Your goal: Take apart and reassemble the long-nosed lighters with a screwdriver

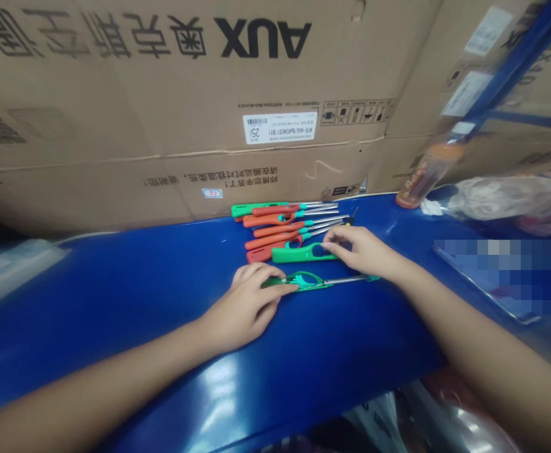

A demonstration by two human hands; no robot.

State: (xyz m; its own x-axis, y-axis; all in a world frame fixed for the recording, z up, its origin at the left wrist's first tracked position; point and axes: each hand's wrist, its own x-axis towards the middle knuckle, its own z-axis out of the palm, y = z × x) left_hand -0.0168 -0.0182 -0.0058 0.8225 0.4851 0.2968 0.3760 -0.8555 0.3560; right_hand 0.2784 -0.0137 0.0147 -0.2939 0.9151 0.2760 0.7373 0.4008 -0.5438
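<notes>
On a glossy blue table (162,277) lies a row of long-nosed lighters (284,226) with orange and green handles and thin metal tubes. My left hand (249,305) rests on the table with its fingers curled over the handle of a green lighter (320,281) that lies nearest to me. My right hand (360,248) pinches the front of another green lighter (301,253) at the near edge of the row; its metal tube is hidden under the hand.
Large cardboard boxes (185,94) printed AUX stand behind the table. An orange-capped bottle (426,173) leans at the back right, next to crumpled clear plastic bags (506,198). A flat tray (487,277) sits at the right. More plastic (5,267) lies at the far left.
</notes>
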